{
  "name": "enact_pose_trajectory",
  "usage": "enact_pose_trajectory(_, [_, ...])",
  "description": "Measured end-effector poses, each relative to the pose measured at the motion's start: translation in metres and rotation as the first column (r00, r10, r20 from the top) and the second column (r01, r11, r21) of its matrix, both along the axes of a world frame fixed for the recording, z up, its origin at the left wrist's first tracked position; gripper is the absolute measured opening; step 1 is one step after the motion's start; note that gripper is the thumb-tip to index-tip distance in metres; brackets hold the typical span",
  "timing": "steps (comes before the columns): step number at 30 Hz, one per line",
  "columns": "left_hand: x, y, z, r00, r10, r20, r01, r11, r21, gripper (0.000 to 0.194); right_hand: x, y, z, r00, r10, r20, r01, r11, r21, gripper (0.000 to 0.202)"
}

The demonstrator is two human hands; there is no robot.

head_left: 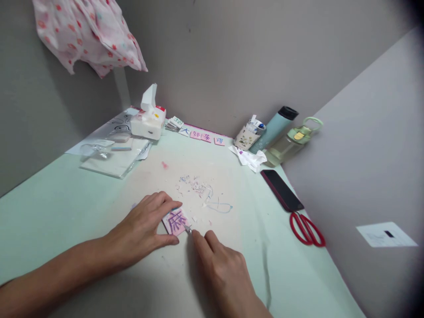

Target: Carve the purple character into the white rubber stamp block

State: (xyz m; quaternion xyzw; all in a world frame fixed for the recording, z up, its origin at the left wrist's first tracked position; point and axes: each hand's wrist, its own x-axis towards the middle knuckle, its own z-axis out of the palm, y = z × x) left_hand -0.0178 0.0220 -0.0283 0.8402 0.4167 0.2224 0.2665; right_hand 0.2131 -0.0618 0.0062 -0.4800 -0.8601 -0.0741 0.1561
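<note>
A small pink square tile (174, 224) with a purple character lies on the pale mat (221, 238). My left hand (149, 221) grips it at its left side, thumb at the lower edge and fingers at the upper edge. My right hand (221, 269) is closed round a thin tool with a pointed metal tip (187, 229), most of it hidden in the fingers. The tip touches the right side of the tile. Just beyond, coloured shavings (197, 185) are scattered on the mat.
Character tiles (206, 137), a tissue box (149, 123) and a pen cup (248, 134) stand along the back. Plastic packets (115, 157) lie at left. At right are crumpled tissue (250, 159), two bottles (273, 128), a phone (281, 190) and red scissors (306, 229).
</note>
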Motion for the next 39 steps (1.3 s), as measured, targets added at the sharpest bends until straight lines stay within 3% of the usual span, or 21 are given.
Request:
enact_pose_trajectory(4, [0.0, 0.0, 0.001, 1.0, 0.005, -0.016, -0.005, 1.0, 0.006, 0.058, 0.001, 0.0, -0.007, 0.99, -0.057, -0.128, 0.046, 0.995, -0.092, 0.047])
enact_pose_trajectory(7, [0.0, 0.0, 0.001, 1.0, 0.005, -0.023, -0.005, 1.0, 0.0, 0.057, 0.009, 0.005, -0.004, 0.94, -0.128, -0.315, 0.051, 0.969, -0.242, 0.032])
enact_pose_trajectory(9, [0.0, 0.0, 0.0, 1.0, 0.003, -0.021, -0.003, 1.0, -0.009, 0.056, 0.015, 0.01, 0.0, 0.901, -0.183, -0.394, 0.078, 0.961, -0.266, 0.028])
enact_pose_trajectory(15, [0.0, -0.001, 0.0, 1.0, 0.001, -0.004, -0.001, 1.0, -0.008, 0.058, 0.019, 0.015, 0.006, 0.913, -0.151, -0.378, 0.023, 0.947, -0.321, 0.027])
enact_pose_trajectory(18, [0.0, -0.001, -0.001, 1.0, -0.016, 0.006, 0.016, 1.0, -0.005, 0.058, 0.02, 0.013, 0.002, 0.951, -0.07, -0.3, -0.011, 0.965, -0.26, 0.034])
enact_pose_trajectory(21, [0.0, -0.001, -0.002, 0.999, -0.039, 0.03, 0.039, 0.999, -0.005, 0.061, 0.024, 0.011, -0.003, 0.969, -0.075, -0.234, 0.047, 0.991, -0.121, 0.047])
enact_pose_trajectory(26, [-0.001, -0.002, -0.002, 0.998, -0.043, 0.039, 0.043, 0.999, 0.004, 0.061, 0.024, 0.009, -0.005, 0.982, -0.1, -0.158, 0.102, 0.995, 0.005, 0.034])
enact_pose_trajectory(30, [-0.002, -0.003, -0.003, 0.998, -0.047, 0.04, 0.046, 0.999, 0.006, 0.059, 0.019, 0.007, -0.001, 0.99, -0.084, -0.112, 0.094, 0.991, 0.094, 0.04])
enact_pose_trajectory(39, [-0.001, -0.002, -0.003, 0.999, -0.041, 0.021, 0.041, 0.999, 0.027, 0.058, 0.015, 0.006, -0.003, 0.992, -0.094, -0.083, 0.107, 0.981, 0.164, 0.042])
